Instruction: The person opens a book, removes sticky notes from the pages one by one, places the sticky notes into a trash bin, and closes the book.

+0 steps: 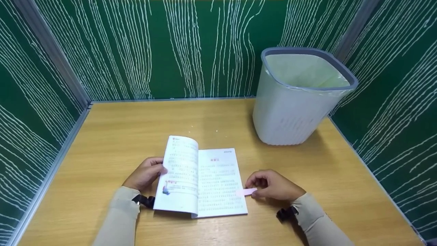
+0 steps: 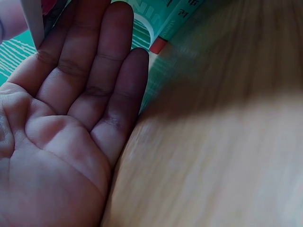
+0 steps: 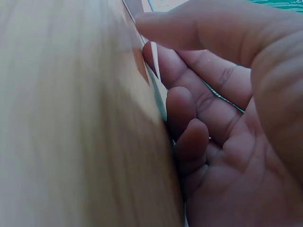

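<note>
An open book (image 1: 218,184) with printed pages lies on the table, its left side raised at a slant. My left hand (image 1: 145,173) grips that raised side at its outer edge, thumb on the page and fingers behind. In the left wrist view the palm of the left hand (image 2: 71,118) shows beside the book's green cover (image 2: 175,21). Across the right page's outer edge lies a pink paper strip (image 1: 250,191). My right hand (image 1: 277,184) pinches the strip's free end between thumb and fingers. The right wrist view shows the right hand (image 3: 227,104) low beside the tabletop.
A white bin (image 1: 286,112) with a grey rim and a liner bag stands at the back right of the wooden table (image 1: 119,126). Green panels (image 1: 225,44) with white wavy lines enclose the back and both sides. A few tiny white specks lie behind the book.
</note>
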Tool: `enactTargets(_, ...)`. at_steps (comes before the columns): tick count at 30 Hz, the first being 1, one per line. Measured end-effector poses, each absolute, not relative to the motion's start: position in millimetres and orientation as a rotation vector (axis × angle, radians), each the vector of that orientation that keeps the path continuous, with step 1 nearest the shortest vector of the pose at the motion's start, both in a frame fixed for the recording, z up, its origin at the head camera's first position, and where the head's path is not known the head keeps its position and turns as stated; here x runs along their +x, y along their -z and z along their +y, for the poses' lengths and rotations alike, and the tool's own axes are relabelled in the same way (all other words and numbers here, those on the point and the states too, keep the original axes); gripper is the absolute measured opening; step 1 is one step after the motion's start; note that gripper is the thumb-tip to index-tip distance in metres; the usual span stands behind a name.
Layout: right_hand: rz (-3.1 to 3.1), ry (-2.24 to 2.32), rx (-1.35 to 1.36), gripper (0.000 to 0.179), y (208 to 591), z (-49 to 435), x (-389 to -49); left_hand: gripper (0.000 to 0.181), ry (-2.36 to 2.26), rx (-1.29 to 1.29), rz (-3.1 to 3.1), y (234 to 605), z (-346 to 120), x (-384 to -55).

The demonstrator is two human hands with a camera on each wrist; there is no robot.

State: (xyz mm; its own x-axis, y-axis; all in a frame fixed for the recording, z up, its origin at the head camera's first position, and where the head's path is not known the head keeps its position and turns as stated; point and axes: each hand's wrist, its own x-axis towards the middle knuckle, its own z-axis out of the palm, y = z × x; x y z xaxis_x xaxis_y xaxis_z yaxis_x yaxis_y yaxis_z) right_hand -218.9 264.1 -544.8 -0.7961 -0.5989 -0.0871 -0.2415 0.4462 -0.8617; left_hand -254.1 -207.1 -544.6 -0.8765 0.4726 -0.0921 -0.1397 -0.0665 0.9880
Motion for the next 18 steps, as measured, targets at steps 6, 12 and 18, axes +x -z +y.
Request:
enactTargets(6,2.318,1.301,-0.733,0.022,546.0,266.0,-220.1,0.042,-1.998,0.367,1.799,544.2,-206.8,-253.6)
enactTargets(12,2.258,1.364,-0.792,0.019,546.4,267.6,-220.1,0.040,-1.987,0.367,1.821,544.2,-205.5,-254.5)
enactTargets(18,2.273,1.380,-0.835,0.011,549.5,268.2,-220.4,0.039,-1.988,0.347,1.831,545.0,-205.9,-254.4)
